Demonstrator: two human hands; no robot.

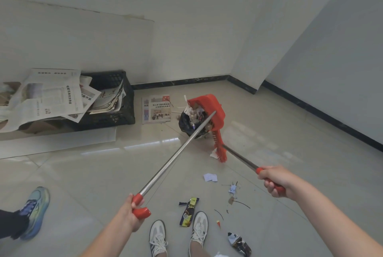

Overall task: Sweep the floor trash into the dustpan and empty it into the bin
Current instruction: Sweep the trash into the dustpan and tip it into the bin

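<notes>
Down at the bottom edge, white lace-up sneakers (158, 238) are getting cut off by the frame. A crumpled wrapper (239, 243) is lying lower right, its print too blurred to read. Between the shoes a glossy snack packet (189, 211) is showing no legible brand. The left hand (132, 213) is curling tight round the red cap of the dustpan's steel pole. The right hand (275, 182) is gripping the broom's red handle, hiding most of it. Paper scraps (210, 177) are sitting on the shiny tiled floor (103, 174). In the centre of the frame, the toothed red plastic dustpan (209, 101) is tipping over the black-bagged bin (184, 122), covering part of its mouth, with the broom (219, 151) bristles hanging just beside. Behind, a newspaper (156, 111) is lying flat with Chinese headlines too small to read. At left, a black lattice crate (116, 118) is overflowing with more papers.
</notes>
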